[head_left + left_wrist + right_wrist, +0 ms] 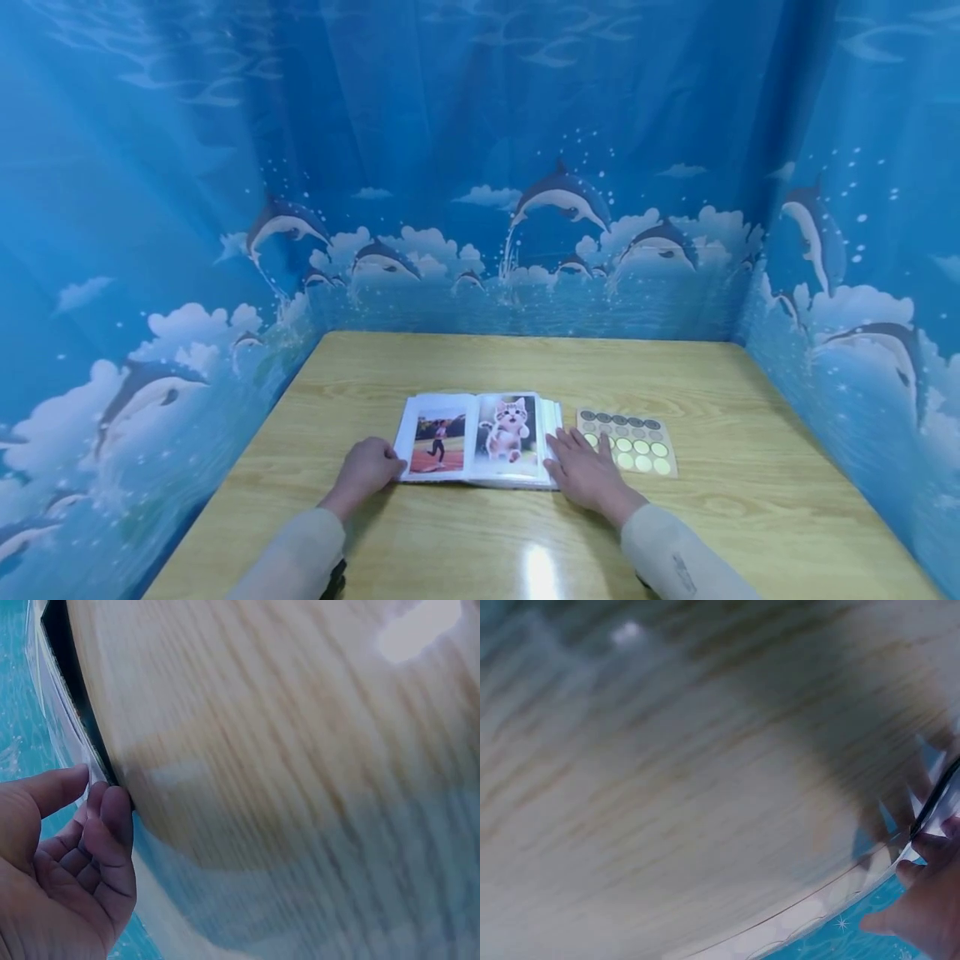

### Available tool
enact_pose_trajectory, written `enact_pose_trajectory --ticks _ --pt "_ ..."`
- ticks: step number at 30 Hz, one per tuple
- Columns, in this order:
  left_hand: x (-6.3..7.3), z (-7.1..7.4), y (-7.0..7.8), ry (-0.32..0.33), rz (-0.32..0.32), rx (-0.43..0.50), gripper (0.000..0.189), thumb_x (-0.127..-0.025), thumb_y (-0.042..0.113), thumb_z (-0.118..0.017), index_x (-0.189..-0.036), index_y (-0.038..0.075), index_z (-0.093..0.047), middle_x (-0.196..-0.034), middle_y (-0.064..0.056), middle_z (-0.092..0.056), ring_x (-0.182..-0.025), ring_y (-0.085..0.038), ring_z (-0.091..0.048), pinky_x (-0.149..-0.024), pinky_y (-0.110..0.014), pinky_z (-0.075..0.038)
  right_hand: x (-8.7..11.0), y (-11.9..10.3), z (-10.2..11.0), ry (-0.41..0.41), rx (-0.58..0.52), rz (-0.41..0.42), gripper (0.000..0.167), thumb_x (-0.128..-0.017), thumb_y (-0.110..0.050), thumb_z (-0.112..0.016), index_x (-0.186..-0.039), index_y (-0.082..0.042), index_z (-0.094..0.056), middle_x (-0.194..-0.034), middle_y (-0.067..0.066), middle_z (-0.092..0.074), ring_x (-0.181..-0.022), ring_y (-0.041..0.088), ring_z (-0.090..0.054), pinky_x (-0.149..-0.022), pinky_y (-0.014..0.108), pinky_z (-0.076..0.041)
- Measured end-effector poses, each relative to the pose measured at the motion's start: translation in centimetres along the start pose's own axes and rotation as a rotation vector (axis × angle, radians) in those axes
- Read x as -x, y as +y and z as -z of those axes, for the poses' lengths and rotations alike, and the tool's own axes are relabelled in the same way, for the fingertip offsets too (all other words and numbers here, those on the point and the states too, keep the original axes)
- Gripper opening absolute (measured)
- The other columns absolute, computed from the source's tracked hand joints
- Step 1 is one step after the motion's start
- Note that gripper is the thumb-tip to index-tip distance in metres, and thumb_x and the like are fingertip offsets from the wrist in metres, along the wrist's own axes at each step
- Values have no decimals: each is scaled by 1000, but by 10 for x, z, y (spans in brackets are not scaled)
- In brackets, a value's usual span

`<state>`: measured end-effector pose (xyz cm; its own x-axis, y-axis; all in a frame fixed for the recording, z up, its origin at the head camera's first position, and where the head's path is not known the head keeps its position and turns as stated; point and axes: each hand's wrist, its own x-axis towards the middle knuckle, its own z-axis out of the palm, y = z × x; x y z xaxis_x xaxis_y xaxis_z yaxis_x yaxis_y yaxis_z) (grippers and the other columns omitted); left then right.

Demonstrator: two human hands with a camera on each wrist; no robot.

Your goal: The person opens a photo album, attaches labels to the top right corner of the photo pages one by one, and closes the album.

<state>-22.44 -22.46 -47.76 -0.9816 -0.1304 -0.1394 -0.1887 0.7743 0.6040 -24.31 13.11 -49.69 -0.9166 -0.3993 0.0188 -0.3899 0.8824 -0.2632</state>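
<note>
A photo album (pixel 472 433) lies spread on the table in the head view. Its left page shows a photo of a person running on a track (pixel 439 443), its right page a kitten picture (pixel 508 435). My left hand (pixel 366 468) pinches the album's lower left edge; in the left wrist view, thumb and curled fingers (pixel 109 825) meet at the dark cover edge (pixel 75 697). My right hand (pixel 588 477) rests with spread fingers on the right-hand page edges, partly hiding them. In the right wrist view, that hand shows only at the lower right corner.
Right of the album, a card with rows of grey and pale yellow round stickers (pixel 633 437) lies partly behind my right hand. The wood-grain table (pixel 465 533) is bordered at the back and sides by a blue dolphin-print curtain (pixel 435 167).
</note>
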Motion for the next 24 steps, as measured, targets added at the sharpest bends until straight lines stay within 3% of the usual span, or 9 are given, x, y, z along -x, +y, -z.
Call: enact_pose_trajectory --ticks 6,9,12,16,19,24 --pt "0 -2 3 -12 -23 -106 18 -83 16 -75 -73 9 -61 -68 -4 -55 -61 -18 -51 -54 -29 -44 6 4 1 -13 45 -17 53 -105 -39 -43 -149 -10 -44 -155 14 -38 -144 39 -27 -112 72 -2" --pt "0 -4 7 -30 -15 -148 17 -84 18 -75 -81 7 -63 -73 -6 -58 -66 -21 -54 -59 -33 -48 10 7 2 6 44 -9 52 -104 -38 -45 -148 -10 -45 -154 14 -40 -144 40 -29 -111 73 -3" --pt "2 -6 12 -26 -51 -193 28 -84 21 -75 -102 1 -68 -94 -14 -67 -86 -30 -63 -77 -44 -54 16 12 4 23 39 1 52 -104 -37 -46 -147 -9 -46 -153 15 -41 -143 40 -29 -111 73 -4" --pt "6 -9 15 -10 -146 -243 43 -84 23 -75 -119 -1 -67 -118 -21 -66 -111 -41 -60 -96 -55 -47 22 19 4 40 36 17 52 -103 -37 -46 -146 -7 -47 -152 16 -42 -142 42 -30 -110 74 -5" --pt "10 -11 16 -7 -186 -267 40 -83 24 -76 -115 1 -70 -116 -19 -67 -109 -41 -61 -94 -55 -48 27 23 4 33 48 19 52 -104 -37 -45 -147 -8 -46 -153 15 -41 -143 41 -30 -111 73 -5" --pt "16 -15 19 -25 -194 -305 40 -82 29 -77 -113 5 -71 -115 -17 -68 -105 -39 -63 -89 -55 -51 38 27 8 22 53 27 52 -104 -37 -46 -147 -8 -46 -152 15 -42 -143 40 -30 -111 72 -4"
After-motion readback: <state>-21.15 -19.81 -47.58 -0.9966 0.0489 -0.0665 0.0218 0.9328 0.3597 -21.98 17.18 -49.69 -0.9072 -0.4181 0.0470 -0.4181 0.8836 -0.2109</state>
